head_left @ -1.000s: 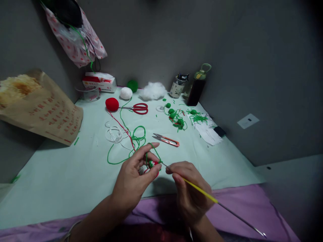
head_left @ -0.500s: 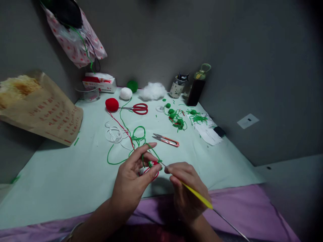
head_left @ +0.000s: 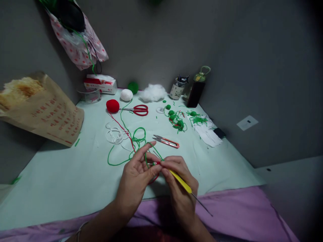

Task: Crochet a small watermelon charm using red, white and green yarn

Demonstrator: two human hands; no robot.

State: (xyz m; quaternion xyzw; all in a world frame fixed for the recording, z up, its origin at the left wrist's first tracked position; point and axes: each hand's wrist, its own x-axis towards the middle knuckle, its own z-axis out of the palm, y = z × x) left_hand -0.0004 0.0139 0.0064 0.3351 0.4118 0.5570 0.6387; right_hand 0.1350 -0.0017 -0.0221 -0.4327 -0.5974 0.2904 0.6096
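Between the thumb and fingers of my left hand [head_left: 135, 179] is a small crochet piece [head_left: 156, 163] in red, white and green yarn. Green yarn [head_left: 155, 148] runs over my raised left index finger to the piece. My right hand [head_left: 180, 188] grips a crochet hook [head_left: 183, 183] with a yellow handle, and its fingertips meet the piece. The hook's working tip is mostly hidden by my fingers. Beyond my left hand lie loose green yarn loops [head_left: 138, 136], a white yarn coil [head_left: 115, 135] and a red strand [head_left: 128, 132].
Orange thread snips [head_left: 168, 142] lie just beyond my hands. Farther back are red-handled scissors [head_left: 140, 110], a red yarn ball [head_left: 112, 106], a white yarn ball [head_left: 126, 95], stuffing [head_left: 152, 92] and green crocheted pieces [head_left: 179, 125]. A paper bag [head_left: 60, 117] stands left, a bottle [head_left: 196, 89] back right.
My right hand has moved left, up against the crochet piece, bringing the hook with it. The hook's rear end has swung left. My left hand has shifted slightly to the right.
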